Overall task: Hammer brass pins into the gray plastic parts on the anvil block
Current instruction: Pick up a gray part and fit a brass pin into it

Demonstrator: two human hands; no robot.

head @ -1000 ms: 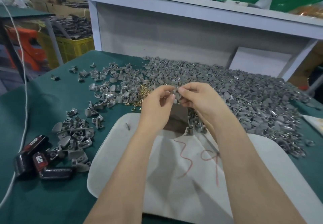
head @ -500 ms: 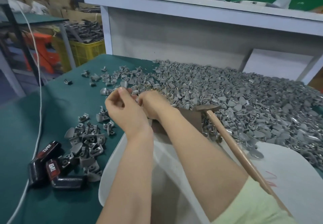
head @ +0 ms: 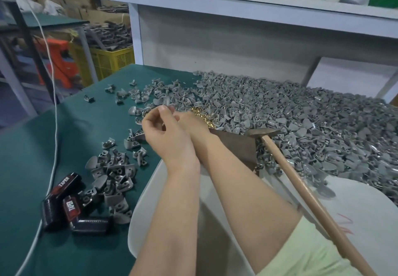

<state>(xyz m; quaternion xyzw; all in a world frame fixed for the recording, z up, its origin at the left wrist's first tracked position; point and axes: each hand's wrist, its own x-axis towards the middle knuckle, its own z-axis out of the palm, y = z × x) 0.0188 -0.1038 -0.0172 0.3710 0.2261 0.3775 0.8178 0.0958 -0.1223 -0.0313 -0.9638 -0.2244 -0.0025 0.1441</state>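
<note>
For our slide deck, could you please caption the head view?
Left hand and right hand meet beside brass pins; hammer lies on anvil block.

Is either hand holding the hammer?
No, the hammer lies untouched with its head at the anvil block, while the left hand and right hand are beside the brass pins.

The bench is covered by a green mat (head: 86,138). Right of and beyond both hands a deep heap of gray plastic parts (head: 301,120) spreads across it. A small pile of brass pins (head: 202,114) lies just beyond the right hand (head: 188,120). More gray parts lie scattered beyond the left hand (head: 165,135), with a looser cluster to its left, nearer the person. Further left lie black-and-red boxes (head: 64,202) and a white cord (head: 55,125). Under the forearms lies a white pad (head: 361,206). Just right of the hands stands the brown anvil block (head: 237,144).
</note>
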